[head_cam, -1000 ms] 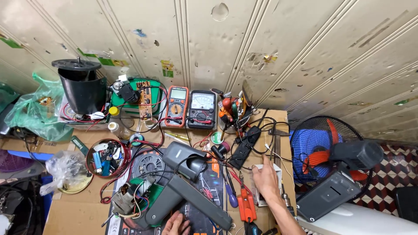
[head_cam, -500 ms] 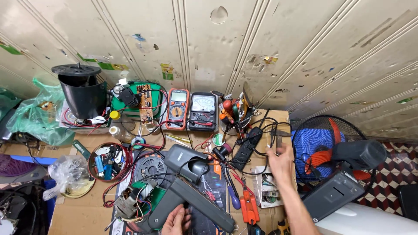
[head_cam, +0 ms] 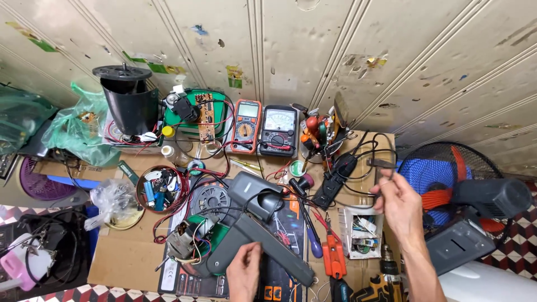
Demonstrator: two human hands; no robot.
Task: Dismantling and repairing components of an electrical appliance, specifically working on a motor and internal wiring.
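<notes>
A dismantled grey fan housing (head_cam: pixel 254 223) with a long flat arm lies on the cardboard-covered bench, its motor and coloured wires (head_cam: pixel 187 240) exposed at its left end. My left hand (head_cam: pixel 244 275) grips the lower edge of that grey arm near the bench front. My right hand (head_cam: pixel 398 204) is raised over the bench's right side. Its fingers are closed on a small dark corded tool (head_cam: pixel 382 164), whose thin shaft hangs down past the fingers. The tool's black cord (head_cam: pixel 363 146) loops back toward the wall.
An orange multimeter (head_cam: pixel 246 126) and a black analog meter (head_cam: pixel 278 130) lean on the wall beside a green circuit board (head_cam: pixel 201 112) and a black funnel-shaped housing (head_cam: pixel 130 103). A parts bowl (head_cam: pixel 162 187), orange cutters (head_cam: pixel 334 257), a white parts box (head_cam: pixel 362 232) and a floor fan (head_cam: pixel 442 179) stand around.
My right hand has gone from the bench beside the grey housing up and to the right, and closed on the corded tool. My left hand stays on the housing.
</notes>
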